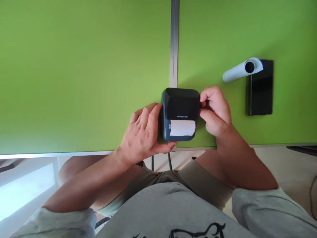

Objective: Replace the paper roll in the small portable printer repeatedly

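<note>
A dark label printer (pixel 182 104) with a black lid sits near the table's front edge, over the metal seam. A torn-edged strip of white paper (pixel 183 128) sticks out of its front slot. My left hand (pixel 146 132) grips the printer's left side, with the thumb along its front edge and the fingers against the side wall. At the right side, my right hand (pixel 215 110) has its fingers bent and the fingertips touching the printer's edge. Whether those fingertips pinch anything small there is hidden.
A roll of white paper (pixel 237 71) lies to the right, its open end against a black smartphone (pixel 261 89). The green table (pixel 86 72) has a metal strip (pixel 174 43) running away from me and a metal front edge.
</note>
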